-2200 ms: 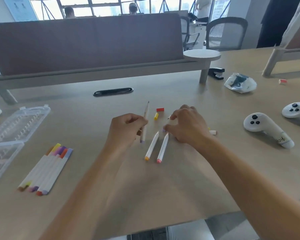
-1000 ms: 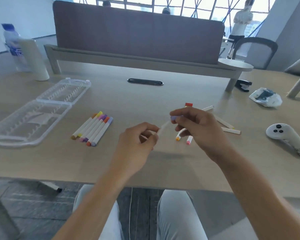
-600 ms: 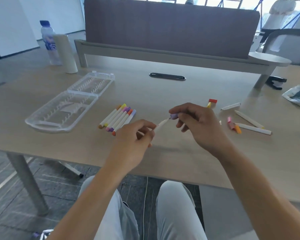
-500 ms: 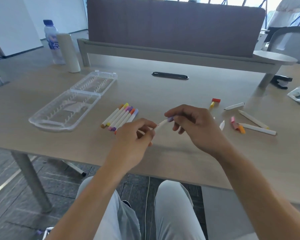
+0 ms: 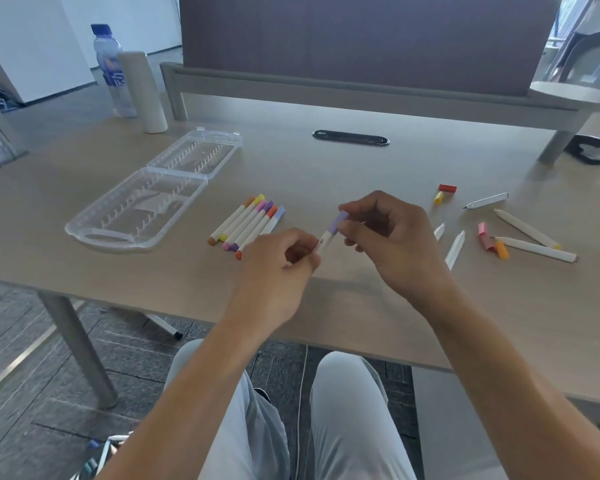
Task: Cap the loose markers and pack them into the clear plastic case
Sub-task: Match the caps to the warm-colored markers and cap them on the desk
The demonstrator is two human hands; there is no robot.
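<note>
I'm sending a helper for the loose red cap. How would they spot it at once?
Start at the black oval grommet in the table's middle and look right and nearer. The red cap lies there just beyond a smaller yellow cap. It is the only red piece, stubby and blocky, unlike the long white markers nearby.

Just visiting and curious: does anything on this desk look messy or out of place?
Mildly. Uncapped markers and loose caps lie scattered at odd angles on the right, while the capped markers sit in a neat row. The clear case lies open with no markers in it. Nothing looks spilled or broken.
</note>
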